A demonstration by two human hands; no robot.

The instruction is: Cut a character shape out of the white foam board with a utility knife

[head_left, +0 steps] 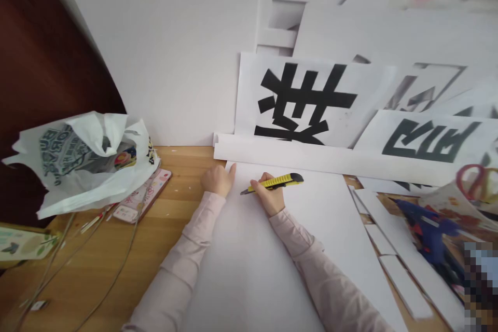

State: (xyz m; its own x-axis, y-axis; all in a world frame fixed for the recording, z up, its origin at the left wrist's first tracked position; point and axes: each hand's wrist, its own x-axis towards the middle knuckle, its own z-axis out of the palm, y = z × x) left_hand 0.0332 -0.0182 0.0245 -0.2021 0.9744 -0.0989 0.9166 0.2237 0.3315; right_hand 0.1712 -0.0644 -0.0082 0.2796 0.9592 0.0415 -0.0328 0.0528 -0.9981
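A large white board [257,249] lies flat on the wooden table. My left hand [218,180] is at its far left corner, fingers curled and the thumb up against the board's edge; whether anything is inside the fingers is hidden. My right hand [269,195] grips a yellow and black utility knife [276,182] over the board, its blade out and pointing left toward my left hand. Just beyond both hands, a long rolled white sheet [280,151] runs along the board's far edge.
White sheets with black characters [307,96] lean at the back. On the left are a plastic bag [89,166], a pink case [146,194] and cables. White strips [404,282], a blue glue gun [430,225] and a container with red-handled scissors [469,181] are on the right.
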